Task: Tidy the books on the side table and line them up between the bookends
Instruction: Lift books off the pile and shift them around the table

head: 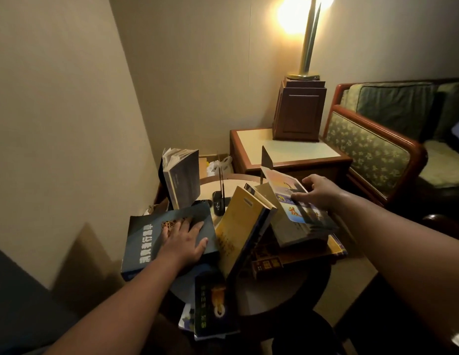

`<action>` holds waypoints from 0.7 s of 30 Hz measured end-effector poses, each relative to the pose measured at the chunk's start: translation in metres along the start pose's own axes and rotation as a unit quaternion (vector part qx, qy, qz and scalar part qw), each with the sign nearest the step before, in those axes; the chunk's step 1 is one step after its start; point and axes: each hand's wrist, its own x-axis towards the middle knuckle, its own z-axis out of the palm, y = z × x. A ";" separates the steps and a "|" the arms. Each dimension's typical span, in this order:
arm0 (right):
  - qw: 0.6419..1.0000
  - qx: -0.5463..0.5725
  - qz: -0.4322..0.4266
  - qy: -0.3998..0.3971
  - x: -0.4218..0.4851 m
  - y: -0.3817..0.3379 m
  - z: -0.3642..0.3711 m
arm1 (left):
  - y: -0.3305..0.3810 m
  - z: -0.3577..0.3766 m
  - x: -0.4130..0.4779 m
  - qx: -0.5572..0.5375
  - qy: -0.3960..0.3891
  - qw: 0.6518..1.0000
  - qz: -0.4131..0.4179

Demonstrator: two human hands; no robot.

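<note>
While your left hand (pixel 183 239) lies flat, fingers straight, on the blue book (pixel 143 242) at the round table's (pixel 287 285) left edge, your right hand (pixel 318 192) grips the far end of the picture book (pixel 295 213) atop the right pile. A yellow book (pixel 238 226) leans between them, with black bookends (pixel 266 160) behind.

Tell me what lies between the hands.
In the head view, a tilted yellow book stands between the left hand, flat on the blue book, and the right hand on the colourful book.

Dim, warm room — lamp (pixel 304 19) glare overexposed, wide-angle edges bowed.
</note>
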 end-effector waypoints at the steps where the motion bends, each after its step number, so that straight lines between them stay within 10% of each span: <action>1: 1.000 0.012 0.003 -0.016 0.002 0.004 0.003 | 0.000 0.001 0.000 0.001 0.001 1.000 0.001; 21: 0.999 0.006 -0.029 0.019 0.017 0.022 0.020 | -0.006 0.013 0.002 0.018 0.013 1.000 0.000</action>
